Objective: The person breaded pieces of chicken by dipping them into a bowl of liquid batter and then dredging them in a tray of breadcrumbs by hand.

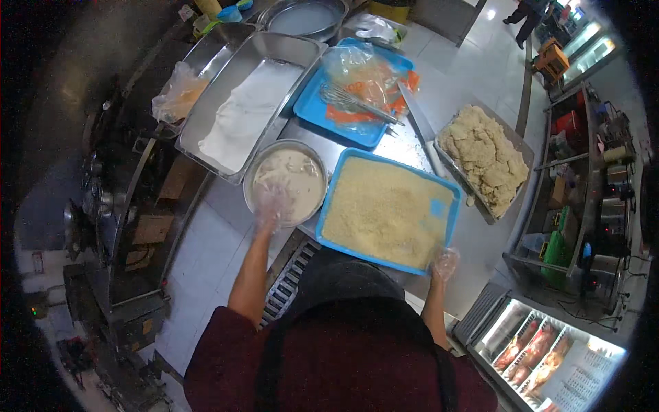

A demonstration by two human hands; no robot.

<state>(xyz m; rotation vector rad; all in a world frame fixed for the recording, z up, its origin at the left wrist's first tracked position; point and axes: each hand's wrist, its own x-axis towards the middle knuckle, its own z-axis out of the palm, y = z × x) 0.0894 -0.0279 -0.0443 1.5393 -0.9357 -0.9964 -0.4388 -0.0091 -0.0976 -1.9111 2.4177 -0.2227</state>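
My left hand [273,198], in a clear plastic glove, is at the near-left part of a round metal bowl [323,177] of pale, creamy liquid; the hand is blurred, and whether its fingers hold anything cannot be told. In a similar glove, my right hand [445,262] touches the near right corner of a blue plastic tray [455,206]. Pale yellow crumbs [381,211] cover most of this tray, with its blue bottom showing at the right. Whether the right fingers grip the rim is unclear. A deep steel pan [296,85] with white powder [237,129] stands beyond the bowl.
A second blue tray [309,105] bears plastic bags and a wire whisk [355,100]. A long knife [419,116] lies beside it. Right of that, a metal tray holds a crumbly beige mass [484,154]. Shelving [556,206] stands at right; a person [527,18] is far off.
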